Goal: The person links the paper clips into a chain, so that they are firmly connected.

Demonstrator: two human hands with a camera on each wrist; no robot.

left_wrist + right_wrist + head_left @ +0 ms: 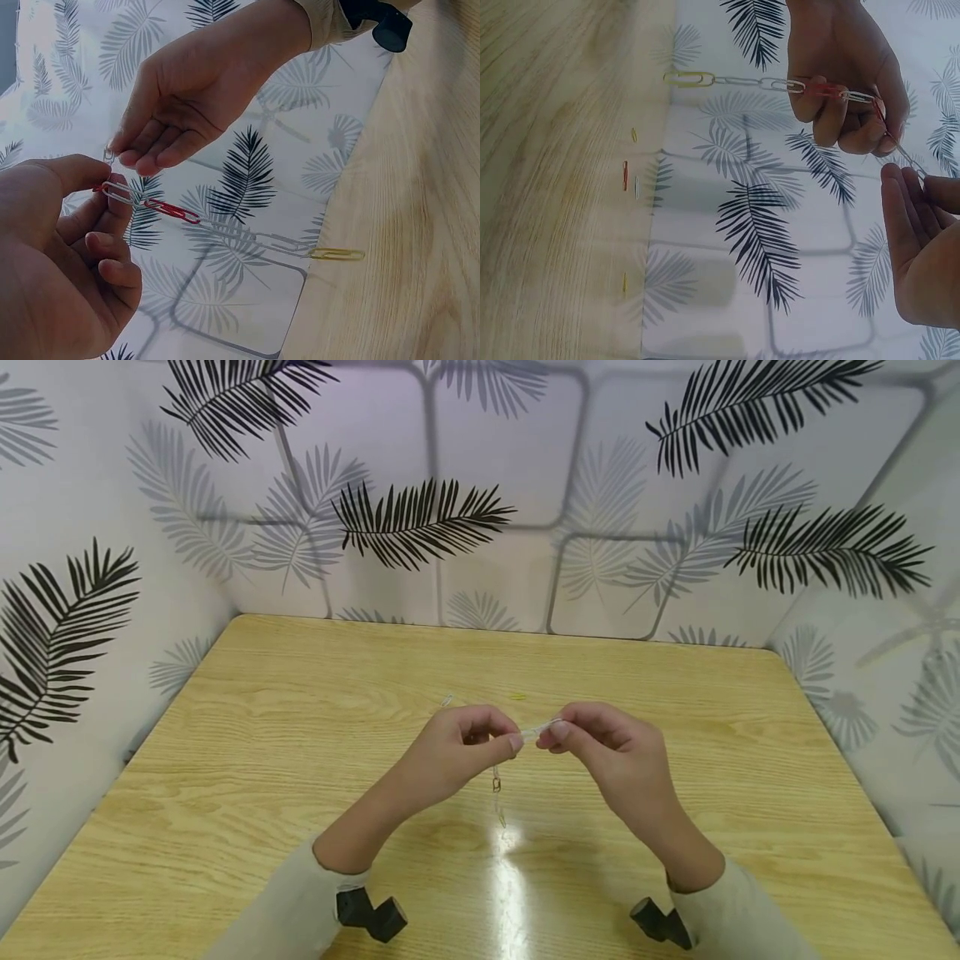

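Observation:
A chain of linked paper clips [171,211], white, red and yellow, hangs from between my two hands, with a yellow clip [690,79] at its lower end. My left hand [465,750] pinches a red clip [880,112] near the chain's top between thumb and forefinger; its other fingers curl loosely. Close by on the right, my right hand [618,764] pinches a white paper clip [536,731] by its far end. That white clip spans the small gap between the fingertips. Both hands are raised over the wooden table [300,693].
Loose paper clips lie toward the table's far side: a white one [447,701], a yellow one [518,697], a red one [625,175] and another yellow one [625,283]. A leaf-patterned backdrop [495,577] stands behind the far edge and along both sides.

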